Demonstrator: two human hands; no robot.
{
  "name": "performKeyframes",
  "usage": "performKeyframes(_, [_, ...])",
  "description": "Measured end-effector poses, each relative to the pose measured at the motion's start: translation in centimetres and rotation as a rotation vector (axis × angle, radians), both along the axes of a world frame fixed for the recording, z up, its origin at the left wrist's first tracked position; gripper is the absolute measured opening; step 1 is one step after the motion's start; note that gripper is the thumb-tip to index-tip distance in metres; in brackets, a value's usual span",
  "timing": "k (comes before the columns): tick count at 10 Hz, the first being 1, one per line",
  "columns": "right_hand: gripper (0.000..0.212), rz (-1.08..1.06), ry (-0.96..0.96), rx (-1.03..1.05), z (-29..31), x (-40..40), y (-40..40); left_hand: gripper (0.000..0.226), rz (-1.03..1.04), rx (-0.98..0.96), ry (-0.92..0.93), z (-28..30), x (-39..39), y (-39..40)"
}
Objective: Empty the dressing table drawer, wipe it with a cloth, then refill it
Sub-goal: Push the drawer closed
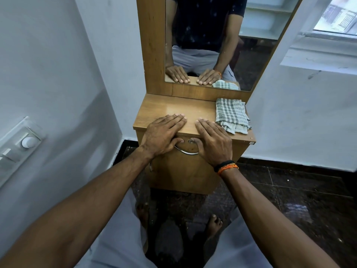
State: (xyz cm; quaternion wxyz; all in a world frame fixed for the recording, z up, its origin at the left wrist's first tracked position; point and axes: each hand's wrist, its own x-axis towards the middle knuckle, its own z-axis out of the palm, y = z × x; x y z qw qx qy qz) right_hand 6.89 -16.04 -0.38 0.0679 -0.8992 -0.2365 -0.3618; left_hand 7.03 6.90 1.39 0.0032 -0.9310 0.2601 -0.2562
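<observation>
**Two flat hands, one shut drawer**

On the left, the left hand (162,135) is lying flat on the dressing table (170,109) top, fingers straight, gripping nothing; its thumb is hanging down over the near edge. Between the two thumbs the drawer (186,141) is sitting closed, its one curved metal handle (187,152) untouched, so emptying is probably not yet begun. The right hand (213,141) is resting flat likewise, empty. Further right, one checked cloth (231,115) is waiting folded at the top's right edge, likely kept handy for wiping.
</observation>
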Motion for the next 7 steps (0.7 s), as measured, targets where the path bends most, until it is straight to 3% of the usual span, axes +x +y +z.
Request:
performKeyframes(3, [0.049, -0.013, 0.018, -0.004, 0.6, -0.4, 0.3, 0.072, 0.055, 0.003, 0.052, 0.4, -0.6, -0.4])
performKeyframes(5, [0.054, 0.003, 0.132, 0.074, 2.0, -1.4, 0.6, 0.074, 0.074, 0.0, 0.142, 1.2, -1.1, -1.0])
performKeyframes(6, [0.05, 0.046, 0.19, 0.236, 2.9, -1.2, 0.6, 0.068, 0.035, -0.193, 0.254, 2.8, -1.0, -1.2])
performKeyframes(7, [0.042, 0.024, 0.095, 0.327, 4.0, -0.2, 0.9, 0.061, -0.021, -0.315, 0.283, 4.4, -0.2, -1.3])
